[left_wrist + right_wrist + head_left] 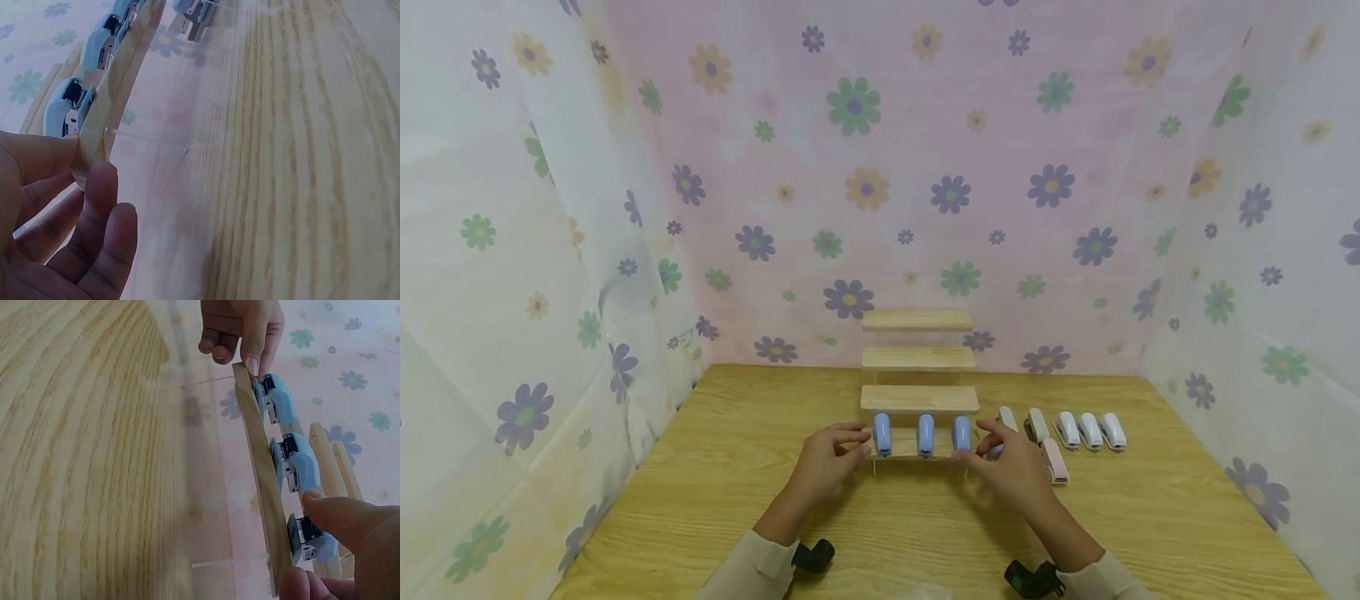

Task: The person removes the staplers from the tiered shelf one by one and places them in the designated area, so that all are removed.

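Three light-blue mini staplers stand in a row on the lowest wooden shelf [906,443] of a tiered stand: a left one [882,434], a middle one [926,435] and a right one [962,433]. My left hand [829,457] grips that shelf's left end, thumb beside the left stapler and other fingers below the board in the left wrist view. At the opposite end, my right hand [1011,467] holds the right stapler between thumb and fingers. In the right wrist view its thumb [325,503] lies against this stapler, while part of the grip is out of frame.
Several bare wooden tiers [919,398] rise behind the lowest one. On the table to the right lie three white staplers [1090,431], a pink stapler [1055,461] and a grey-white one [1037,425]; another is partly behind the right hand. Flowered cloth [910,167] walls the table.
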Demonstrator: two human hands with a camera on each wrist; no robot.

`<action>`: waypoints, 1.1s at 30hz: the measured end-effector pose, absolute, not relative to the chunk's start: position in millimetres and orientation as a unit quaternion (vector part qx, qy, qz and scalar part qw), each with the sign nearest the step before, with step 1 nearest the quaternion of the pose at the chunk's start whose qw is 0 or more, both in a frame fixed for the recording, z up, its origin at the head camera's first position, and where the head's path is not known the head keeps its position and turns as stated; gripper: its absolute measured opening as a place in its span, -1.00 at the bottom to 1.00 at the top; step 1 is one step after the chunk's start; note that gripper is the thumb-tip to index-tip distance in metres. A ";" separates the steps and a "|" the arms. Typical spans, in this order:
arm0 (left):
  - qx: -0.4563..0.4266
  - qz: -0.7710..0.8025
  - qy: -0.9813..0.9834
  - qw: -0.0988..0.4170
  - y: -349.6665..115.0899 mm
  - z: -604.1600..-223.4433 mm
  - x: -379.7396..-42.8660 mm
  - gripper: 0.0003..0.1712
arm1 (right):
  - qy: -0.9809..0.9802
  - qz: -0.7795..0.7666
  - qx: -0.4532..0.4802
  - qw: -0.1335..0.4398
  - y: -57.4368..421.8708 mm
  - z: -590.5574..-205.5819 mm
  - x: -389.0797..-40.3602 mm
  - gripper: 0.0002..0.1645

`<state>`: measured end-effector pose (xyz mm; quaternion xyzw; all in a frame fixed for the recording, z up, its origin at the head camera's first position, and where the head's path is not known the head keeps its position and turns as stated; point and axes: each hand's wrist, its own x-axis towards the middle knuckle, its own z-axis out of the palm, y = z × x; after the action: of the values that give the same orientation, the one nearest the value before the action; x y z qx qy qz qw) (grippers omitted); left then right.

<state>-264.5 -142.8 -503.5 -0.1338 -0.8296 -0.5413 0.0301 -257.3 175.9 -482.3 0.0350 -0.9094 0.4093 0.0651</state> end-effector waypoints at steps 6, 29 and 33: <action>-0.134 -0.541 -0.830 0.029 -143.2 -502.5 -264.7 -0.69 | -0.905 0.417 0.039 0.072 174.8 -483.7 -257.1 -0.14; -0.131 -0.541 -0.830 0.026 -142.3 -504.3 -265.5 -0.69 | -0.912 0.393 0.048 0.105 176.0 -478.5 -253.5 -0.52; -0.133 -0.544 -0.828 0.027 -142.7 -503.9 -265.1 -0.68 | -0.916 0.381 0.053 0.118 175.3 -478.8 -253.5 -0.55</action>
<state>-265.1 -142.7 -503.9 -0.1333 -0.8282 -0.5437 0.0272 -253.5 175.3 -478.8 0.0527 -0.9157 0.3805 0.1182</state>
